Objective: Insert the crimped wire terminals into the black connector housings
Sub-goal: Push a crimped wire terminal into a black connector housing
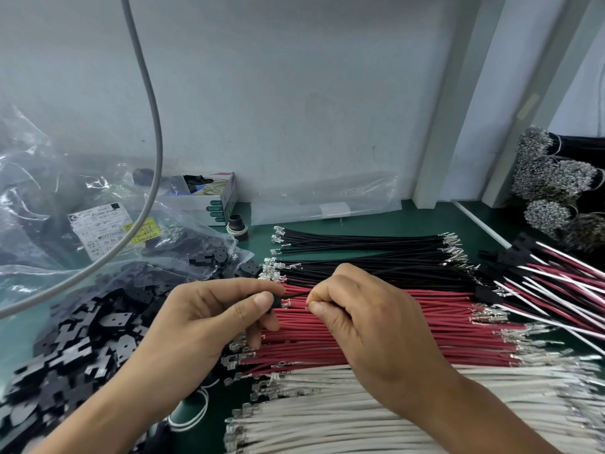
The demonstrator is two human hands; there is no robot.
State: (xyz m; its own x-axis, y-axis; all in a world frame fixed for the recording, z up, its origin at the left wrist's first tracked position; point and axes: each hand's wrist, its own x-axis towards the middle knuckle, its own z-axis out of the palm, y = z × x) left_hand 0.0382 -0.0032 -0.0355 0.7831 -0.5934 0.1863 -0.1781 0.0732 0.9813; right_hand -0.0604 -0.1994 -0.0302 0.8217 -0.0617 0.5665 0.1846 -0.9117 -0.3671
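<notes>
- The left hand [209, 316] pinches a small black housing [277, 301] between thumb and forefinger, its open end turned toward the other hand, seemingly so the wire can go straight in.
- The right hand [353, 319] pinches a black wire [296, 294] between thumb and forefinger close to its tip. Gripping so near the end likely keeps the thin wire from buckling as it is pushed.
- The wire's end meets the housing; whether the terminal is fully seated cannot be told, since the fingers hide the joint.
- Both hands hover just above the red wires [409, 326], which lie in a flat row with their metal ends lined up, handy for picking one at a time.
- Beyond the red wires lie the black wires [360, 253]; nearer the person than the red wires lie the white wires [393, 404].
- Left of the red wires, loose black housings [82, 348] spill from a clear bag [49, 191], within easy reach of the holding hand.
- Right of the red wires, finished bundles [556, 273] with housings fitted are set aside, apart from the unused stock.
- Judging by the large stock remaining, the task is far from done.
</notes>
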